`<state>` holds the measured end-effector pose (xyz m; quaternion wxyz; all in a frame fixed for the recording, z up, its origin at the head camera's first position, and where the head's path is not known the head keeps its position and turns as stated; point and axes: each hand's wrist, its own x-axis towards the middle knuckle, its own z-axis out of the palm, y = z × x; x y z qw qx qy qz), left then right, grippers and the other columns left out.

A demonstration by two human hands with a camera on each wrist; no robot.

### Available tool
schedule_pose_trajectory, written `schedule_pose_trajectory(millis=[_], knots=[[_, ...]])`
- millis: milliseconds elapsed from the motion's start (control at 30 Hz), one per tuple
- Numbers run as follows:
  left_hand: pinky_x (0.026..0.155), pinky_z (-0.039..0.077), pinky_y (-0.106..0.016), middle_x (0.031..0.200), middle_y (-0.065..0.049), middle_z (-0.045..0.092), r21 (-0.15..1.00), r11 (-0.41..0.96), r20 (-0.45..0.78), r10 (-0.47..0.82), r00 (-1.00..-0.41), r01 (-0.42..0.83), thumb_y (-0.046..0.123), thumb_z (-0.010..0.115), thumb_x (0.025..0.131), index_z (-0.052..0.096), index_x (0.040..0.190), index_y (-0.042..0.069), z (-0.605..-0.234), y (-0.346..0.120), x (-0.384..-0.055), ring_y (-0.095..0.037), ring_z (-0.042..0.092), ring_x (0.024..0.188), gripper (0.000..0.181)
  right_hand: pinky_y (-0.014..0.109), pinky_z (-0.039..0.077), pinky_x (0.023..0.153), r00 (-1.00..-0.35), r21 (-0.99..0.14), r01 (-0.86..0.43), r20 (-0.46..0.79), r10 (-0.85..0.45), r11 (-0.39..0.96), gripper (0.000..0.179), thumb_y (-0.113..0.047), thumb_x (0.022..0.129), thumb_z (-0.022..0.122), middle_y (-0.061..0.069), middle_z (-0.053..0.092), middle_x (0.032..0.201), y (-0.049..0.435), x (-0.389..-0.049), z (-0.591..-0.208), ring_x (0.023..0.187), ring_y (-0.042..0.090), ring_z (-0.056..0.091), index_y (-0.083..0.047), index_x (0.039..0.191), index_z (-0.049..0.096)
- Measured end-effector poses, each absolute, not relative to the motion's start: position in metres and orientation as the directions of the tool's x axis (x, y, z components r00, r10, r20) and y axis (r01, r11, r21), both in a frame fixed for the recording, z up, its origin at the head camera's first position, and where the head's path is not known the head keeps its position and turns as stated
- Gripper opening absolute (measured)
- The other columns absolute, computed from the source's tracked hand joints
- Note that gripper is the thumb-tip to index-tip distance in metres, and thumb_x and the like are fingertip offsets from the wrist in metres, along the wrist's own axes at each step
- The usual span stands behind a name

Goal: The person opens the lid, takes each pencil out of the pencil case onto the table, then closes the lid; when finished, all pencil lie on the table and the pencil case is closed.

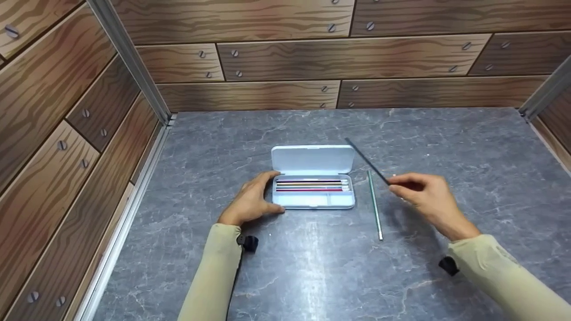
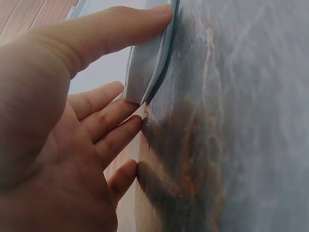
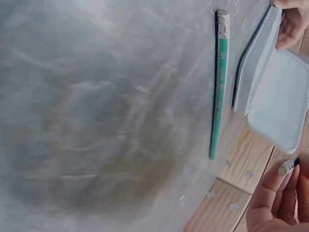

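Note:
A pale blue-white pencil case (image 1: pixel 341 200) lies with its lid (image 1: pixel 312 159) raised. Several pencils (image 1: pixel 308 185) with white-tipped ends are in its rear compartment; two bare sections lie in front. My left hand (image 1: pixel 252 198) grips the case's left end, thumb (image 2: pixel 145 21) on the front edge and fingers at the side and back corner. Between thumb and fingers my right hand (image 1: pixel 426 196) pinches a dark pencil (image 1: pixel 366 160) by its eraser end (image 3: pixel 286 168), tilted above the table with its far end near the lid. A green pencil (image 1: pixel 374 205) lies just right of the case.
The grey marbled table (image 1: pixel 200 147) meets a wood-patterned back wall (image 1: pixel 276 96). Metal rails (image 1: pixel 134 196) edge the left side and the right corner. Black wrist mounts (image 1: pixel 250 244) show at both sleeves.

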<state>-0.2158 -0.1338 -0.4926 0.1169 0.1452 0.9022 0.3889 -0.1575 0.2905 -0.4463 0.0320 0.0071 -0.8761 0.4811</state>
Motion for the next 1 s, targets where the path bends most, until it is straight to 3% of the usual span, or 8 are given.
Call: schedule_pose_trajectory(millis=[133,233,600,1000], knots=[[0.141,0.026,-0.058,0.179,-0.009,0.045,0.734,0.660,-0.109,0.347,-0.932,0.160,0.025,0.100,0.086,0.046,0.170,0.021,-0.494,-0.133,-0.215,-0.037,0.037,0.169,0.100,0.014,0.058,0.074,-0.996,-0.854,0.040,0.006,0.087,0.519,0.034,-0.016,0.103,0.083,-0.020,0.081,0.103,0.307,-0.151,-0.454,0.087,-0.007,0.068,0.001,0.132,0.080],[0.141,0.026,-0.058,0.179,-0.009,0.045,0.735,0.659,-0.107,0.345,-0.932,0.160,0.025,0.100,0.086,0.046,0.170,0.021,-0.495,-0.133,-0.215,-0.036,0.038,0.169,0.100,0.014,0.059,0.074,-0.994,-0.846,0.070,-0.011,0.113,0.529,0.035,-0.017,0.103,0.083,-0.023,0.079,0.103,0.312,-0.147,-0.458,0.087,-0.008,0.068,0.001,0.133,0.080],[0.143,0.021,-0.058,0.180,-0.007,0.043,0.741,0.654,-0.106,0.334,-0.937,0.149,0.025,0.101,0.085,0.044,0.172,0.022,-0.495,-0.133,-0.213,-0.033,0.035,0.170,0.104,0.012,0.055,0.072,-0.982,-0.769,0.149,-0.041,0.185,0.622,0.030,-0.017,0.100,0.084,0.018,0.085,0.120,0.299,-0.129,-0.465,0.082,-0.009,0.065,-0.002,0.126,0.084],[0.143,0.018,-0.059,0.181,-0.011,0.042,0.742,0.646,-0.099,0.369,-0.924,0.178,0.025,0.099,0.086,0.040,0.174,0.018,-0.493,-0.132,-0.214,-0.034,0.035,0.171,0.106,0.017,0.049,0.069,-0.939,-0.696,0.276,-0.048,0.340,0.663,0.023,-0.018,0.094,0.087,0.016,0.087,0.109,0.273,-0.108,-0.478,0.079,0.000,0.065,-0.005,0.114,0.089]])
